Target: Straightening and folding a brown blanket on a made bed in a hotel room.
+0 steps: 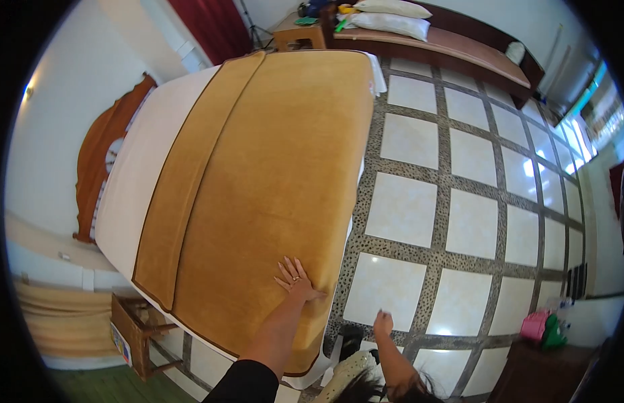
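Note:
My left hand [298, 283] lies palm down on a mustard-brown blanket [271, 166], close to its edge at the foot of the bed. Its fingers are spread, and a ring shows on one of them. The blanket covers most of the bed, with a wide folded-back band [191, 176] running across it. Beyond that band, a white sheet [140, 166] covers the mattress up to the headboard. Over the tiled floor, off the bed's edge, hangs my right hand [383, 322]. Its fingers look curled and slightly blurred, and no object shows in it.
A carved wooden headboard [103, 156] stands against the wall. By the bed's near side is a wooden side table [140, 332]. Pillows [390, 22] lie on a long wooden bench [463, 50] at the back. Pink and green items [541, 327] sit on dark furniture [538, 370] at lower right.

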### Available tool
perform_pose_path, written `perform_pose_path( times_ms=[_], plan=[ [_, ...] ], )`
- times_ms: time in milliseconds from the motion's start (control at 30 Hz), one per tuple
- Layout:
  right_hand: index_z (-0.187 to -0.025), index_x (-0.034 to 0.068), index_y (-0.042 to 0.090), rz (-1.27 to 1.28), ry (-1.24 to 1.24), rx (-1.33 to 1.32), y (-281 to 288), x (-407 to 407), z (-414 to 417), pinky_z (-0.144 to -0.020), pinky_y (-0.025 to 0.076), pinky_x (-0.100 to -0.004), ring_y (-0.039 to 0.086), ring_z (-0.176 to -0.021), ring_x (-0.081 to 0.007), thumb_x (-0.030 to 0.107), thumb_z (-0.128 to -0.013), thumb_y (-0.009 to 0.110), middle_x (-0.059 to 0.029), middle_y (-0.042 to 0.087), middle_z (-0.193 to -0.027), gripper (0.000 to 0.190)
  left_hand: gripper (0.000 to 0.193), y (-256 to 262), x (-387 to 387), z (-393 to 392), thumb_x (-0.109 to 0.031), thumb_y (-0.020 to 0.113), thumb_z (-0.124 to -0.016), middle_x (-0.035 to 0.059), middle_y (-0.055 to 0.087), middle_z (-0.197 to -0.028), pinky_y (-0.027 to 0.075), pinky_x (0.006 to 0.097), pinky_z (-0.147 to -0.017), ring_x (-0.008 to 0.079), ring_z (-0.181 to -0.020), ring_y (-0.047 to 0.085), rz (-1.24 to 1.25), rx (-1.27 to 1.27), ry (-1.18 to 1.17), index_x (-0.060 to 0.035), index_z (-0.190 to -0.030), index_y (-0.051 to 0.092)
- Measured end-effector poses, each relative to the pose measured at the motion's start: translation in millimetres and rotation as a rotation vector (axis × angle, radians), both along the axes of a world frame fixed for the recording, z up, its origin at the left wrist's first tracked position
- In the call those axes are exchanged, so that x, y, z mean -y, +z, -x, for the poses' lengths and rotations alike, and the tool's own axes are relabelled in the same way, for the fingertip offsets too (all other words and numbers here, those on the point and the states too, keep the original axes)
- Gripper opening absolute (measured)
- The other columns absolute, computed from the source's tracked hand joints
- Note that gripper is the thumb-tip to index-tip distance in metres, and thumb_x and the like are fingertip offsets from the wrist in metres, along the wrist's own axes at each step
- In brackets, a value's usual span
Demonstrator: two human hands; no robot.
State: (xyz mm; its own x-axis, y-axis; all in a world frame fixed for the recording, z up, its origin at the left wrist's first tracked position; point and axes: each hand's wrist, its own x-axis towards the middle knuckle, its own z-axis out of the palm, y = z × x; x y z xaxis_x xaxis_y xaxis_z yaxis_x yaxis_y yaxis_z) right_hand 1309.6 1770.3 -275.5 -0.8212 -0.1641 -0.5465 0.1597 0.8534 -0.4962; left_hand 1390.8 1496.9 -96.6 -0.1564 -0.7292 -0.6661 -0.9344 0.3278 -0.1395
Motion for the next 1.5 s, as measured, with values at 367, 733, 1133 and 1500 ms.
perform_pose_path(
  times_ms=[367, 733, 1133, 1500],
  plan=[
    [-0.135, 0.006, 0.028, 0.379, 0.907, -0.625, 176.3, 405.3, 84.1, -0.106, 0.015, -0.0472, 0.019, -0.133, -0.0265, 0.029, -0.085, 0.048, -0.0111, 0.024, -0.142, 0.059, 0.134, -33.9, 26.2, -14.2, -0.069, 0.066, -0.05, 0.0275, -0.02, -0.14, -0.007, 0.0698, -0.092, 0.0464, -0.127, -0.022, -0.017, -0.168, -0.012, 0.0015, -0.138, -0.007],
    [-0.14, 0.014, 0.018, 0.209, 1.109, -0.666, 173.3, 552.6, 230.3, -0.107, 0.006, -0.0508, 0.009, -0.135, -0.0175, 0.044, -0.088, 0.037, -0.0013, 0.013, -0.147, 0.064, 0.085, -5.8, 83.7, 16.9, -0.057, 0.045, -0.082, 0.021, 0.013, -0.143, 0.01, 0.0483, -0.105, 0.0338, -0.133, 0.011, -0.146, -0.058, -0.114, -0.0003, -0.138, 0.013],
    [-0.14, 0.011, 0.018, 0.125, 0.763, -0.734, 156.6, 718.4, 453.7, -0.105, 0.007, -0.0549, 0.009, -0.136, -0.0192, 0.045, -0.088, 0.038, -0.0037, 0.012, -0.147, 0.065, 0.105, 63.5, 459.3, 380.7, -0.055, 0.064, -0.068, 0.0208, -0.001, -0.145, 0.008, 0.0564, -0.103, 0.0351, -0.134, -0.002, 0.137, -0.803, 0.055, 0.001, -0.138, 0.009],
    [-0.139, 0.004, 0.013, 0.17, 0.543, -0.656, 124.4, 866.0, 665.4, -0.101, 0.016, -0.0576, 0.01, -0.135, -0.0285, 0.051, -0.084, 0.044, -0.0151, 0.012, -0.145, 0.078, 0.153, 3.2, 564.8, 551.9, -0.074, 0.069, -0.034, 0.0281, -0.025, -0.138, -0.008, 0.0647, -0.096, 0.0479, -0.125, -0.025, 0.014, -0.118, 0.267, 0.003, -0.134, -0.017]
  ],
)
